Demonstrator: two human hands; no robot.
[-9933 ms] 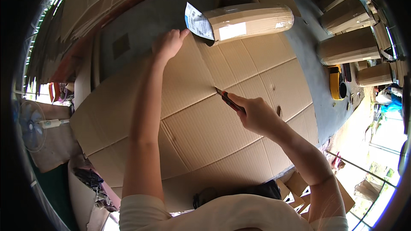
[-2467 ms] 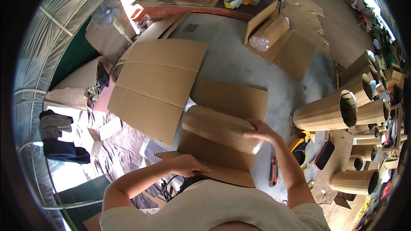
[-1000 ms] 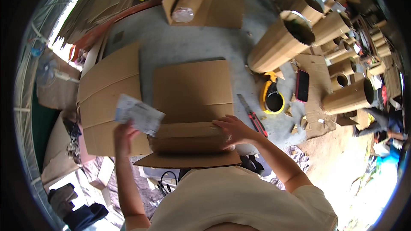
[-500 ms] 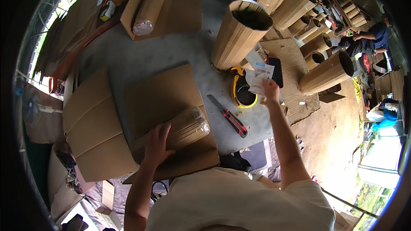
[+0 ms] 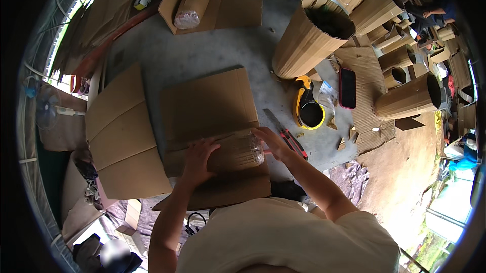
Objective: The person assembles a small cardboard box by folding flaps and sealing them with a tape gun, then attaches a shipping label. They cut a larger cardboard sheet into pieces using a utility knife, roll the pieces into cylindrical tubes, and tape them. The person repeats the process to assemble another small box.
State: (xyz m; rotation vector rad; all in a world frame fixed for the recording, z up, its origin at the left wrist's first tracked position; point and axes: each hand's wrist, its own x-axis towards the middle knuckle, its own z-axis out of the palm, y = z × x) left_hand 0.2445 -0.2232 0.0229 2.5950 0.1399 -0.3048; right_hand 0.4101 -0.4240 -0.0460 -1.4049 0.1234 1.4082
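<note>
A cardboard-wrapped roll (image 5: 230, 155) with a clear plastic-covered end lies on an opened cardboard sheet (image 5: 207, 101) in front of me. My left hand (image 5: 200, 161) rests on the roll's left part, fingers spread and thumb apart. At the plastic-covered right end, my right hand (image 5: 273, 144) touches the roll with fingers stretched out; its palm side is partly hidden. Just beyond that hand is a red and black utility knife (image 5: 293, 141), blade out. A yellow tape dispenser (image 5: 308, 108) stands farther right, beside a crumpled white and blue label (image 5: 328, 93) and a phone (image 5: 348, 88).
A tall open cardboard tube (image 5: 309, 45) stands behind the dispenser, with several more tubes to its right. Another roll (image 5: 195, 2) lies on cardboard at the back. A creased cardboard sheet (image 5: 121, 136) lies at left. Someone in dark clothing (image 5: 438, 12) is at far right.
My right hand has let go of the white label beside the phone and come left to the roll's plastic-covered end. My left hand stays on the roll. The whole view has shifted.
</note>
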